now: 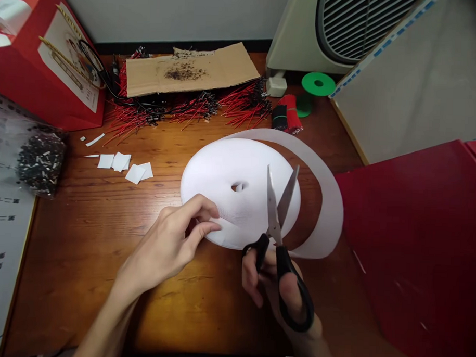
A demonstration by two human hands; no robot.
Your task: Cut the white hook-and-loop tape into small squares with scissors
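A large white roll of wound strip [210,172] lies flat on the wooden table, with a small hole in its middle. From it a loose white strip [330,213] curves round the right side and back toward the front. At the roll's front left edge, my left hand [177,233] pinches the white strip between thumb and fingers. My right hand [273,278] holds black-handled scissors [275,226] in front of the roll, thumb and fingers in the loops. The blades point up and away, spread apart. Several small white cut squares [135,173] lie to the left.
Cardboard [226,69] with dark crumbs rests over bundles of red wires [244,103] at the back. A red bag [50,83] and a bag of small black parts [41,161] stand left. Right are a red box [408,231], a green spool [318,84] and a heater-like appliance [295,32].
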